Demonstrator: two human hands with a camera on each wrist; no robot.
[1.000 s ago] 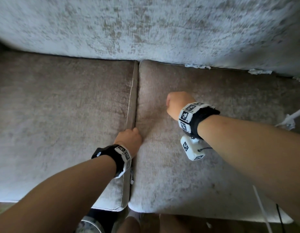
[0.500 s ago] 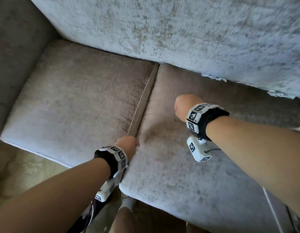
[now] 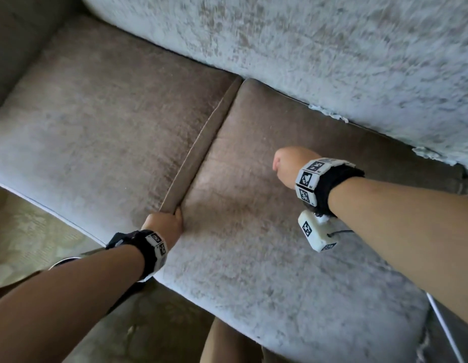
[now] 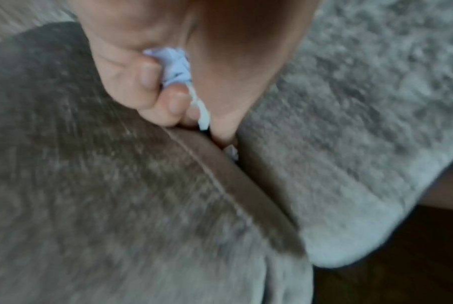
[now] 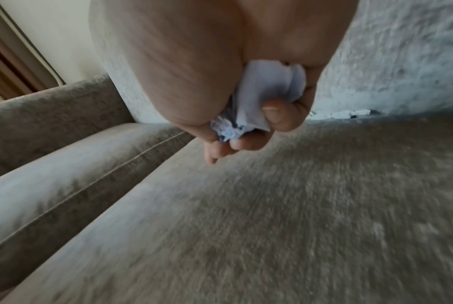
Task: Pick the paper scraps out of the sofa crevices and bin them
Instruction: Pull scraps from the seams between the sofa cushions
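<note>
left wrist: is wearing a black band [image 3: 138,244] with white marker tiles
right wrist: is wearing a black band [image 3: 332,189], a white marker cube [image 3: 316,233] hanging below with a thin cable
forearms: bare, no sleeves

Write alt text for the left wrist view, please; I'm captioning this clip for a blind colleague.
Seen from the wrist, the left hand grips crumpled white paper scraps at the crevice between two grey-brown sofa seat cushions. Another white scrap shows in the gap just beyond the fingertips. The picture is blurred.
</note>
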